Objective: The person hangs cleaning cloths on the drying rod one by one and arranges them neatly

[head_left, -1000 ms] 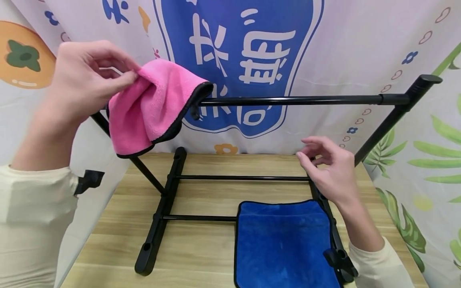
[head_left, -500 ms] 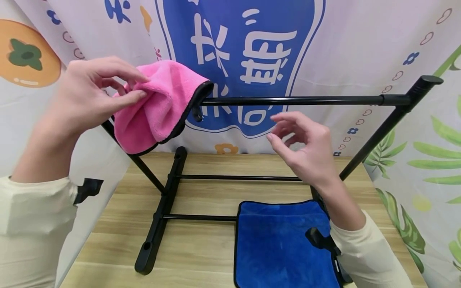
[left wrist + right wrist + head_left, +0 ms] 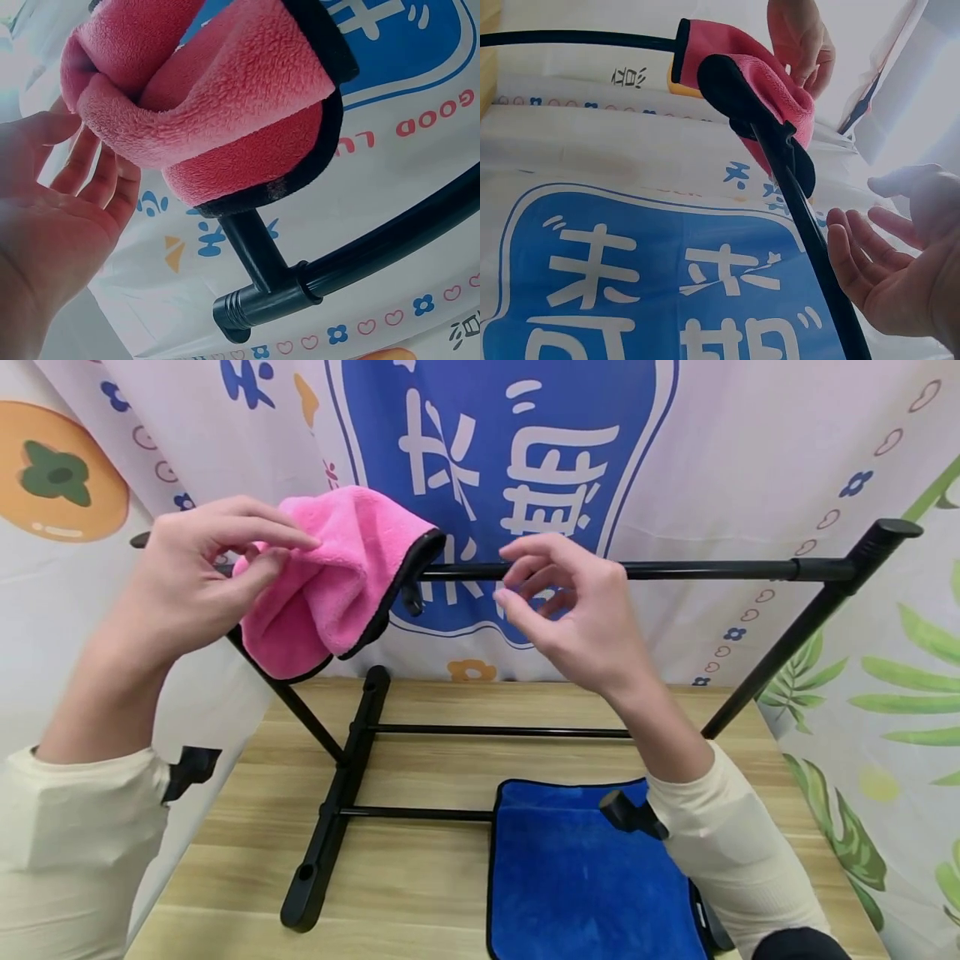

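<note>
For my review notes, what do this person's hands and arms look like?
The left hand and right hand are bare: no gloves or rings show. The left sleeve and right sleeve are plain cream, ending above the wrist. A small black fitting juts from each cuff. Something dark covers part of the right sleeve. No cables show.

Wood-grain table [image 3: 420,877] | black rack [image 3: 502,731] standing on it | blue cloth [image 3: 577,877] spread flat, partly over rack's base

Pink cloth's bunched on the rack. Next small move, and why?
Likely bring the empty right hand to the pink cloth and spread it along the top bar: it hangs bunched, with the left hand at its other side.
</note>
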### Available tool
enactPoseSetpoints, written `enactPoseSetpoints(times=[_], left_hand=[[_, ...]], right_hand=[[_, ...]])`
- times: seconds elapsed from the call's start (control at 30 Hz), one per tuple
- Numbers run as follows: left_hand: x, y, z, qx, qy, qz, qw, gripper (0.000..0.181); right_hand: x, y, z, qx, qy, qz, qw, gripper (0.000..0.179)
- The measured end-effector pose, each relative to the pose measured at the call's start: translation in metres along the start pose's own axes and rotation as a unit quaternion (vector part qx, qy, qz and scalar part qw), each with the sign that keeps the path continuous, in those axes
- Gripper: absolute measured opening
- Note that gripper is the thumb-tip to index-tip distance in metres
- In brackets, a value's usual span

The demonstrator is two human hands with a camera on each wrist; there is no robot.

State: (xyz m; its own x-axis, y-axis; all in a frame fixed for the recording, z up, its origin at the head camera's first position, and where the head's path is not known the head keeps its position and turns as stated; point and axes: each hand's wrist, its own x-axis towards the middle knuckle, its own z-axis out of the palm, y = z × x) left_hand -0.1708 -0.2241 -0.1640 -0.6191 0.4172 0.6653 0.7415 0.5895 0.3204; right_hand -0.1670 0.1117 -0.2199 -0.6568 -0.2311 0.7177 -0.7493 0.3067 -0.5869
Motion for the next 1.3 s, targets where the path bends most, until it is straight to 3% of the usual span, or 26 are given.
enactPoseSetpoints(times=[0.2, 0.73, 0.87, 1.07, 1.3], left_hand=[[-0.003, 0.001, 0.005, 0.009, 0.022, -0.003, 0.9997, 0.021], [-0.01, -0.007, 0.008, 0.063, 0.094, -0.023, 0.9933, 0.023], [-0.011, -0.009, 0.008, 0.07, 0.097, -0.031, 0.9923, 0.023], [-0.011, -0.011, 0.007, 0.076, 0.095, -0.05, 0.9913, 0.018], [-0.016, -0.015, 0.001, 0.087, 0.062, -0.078, 0.9912, 0.023]], right_hand=[[0.02, -0.004, 0.007, 0.004, -0.007, 0.008, 0.9999, 0.03], [0.062, -0.008, 0.029, -0.059, -0.074, 0.032, 0.995, 0.028], [0.068, -0.006, 0.032, -0.074, -0.091, 0.03, 0.9927, 0.026], [0.078, -0.005, 0.034, -0.093, -0.125, 0.063, 0.9858, 0.022], [0.087, -0.002, 0.037, -0.088, -0.145, 0.082, 0.9821, 0.018]])
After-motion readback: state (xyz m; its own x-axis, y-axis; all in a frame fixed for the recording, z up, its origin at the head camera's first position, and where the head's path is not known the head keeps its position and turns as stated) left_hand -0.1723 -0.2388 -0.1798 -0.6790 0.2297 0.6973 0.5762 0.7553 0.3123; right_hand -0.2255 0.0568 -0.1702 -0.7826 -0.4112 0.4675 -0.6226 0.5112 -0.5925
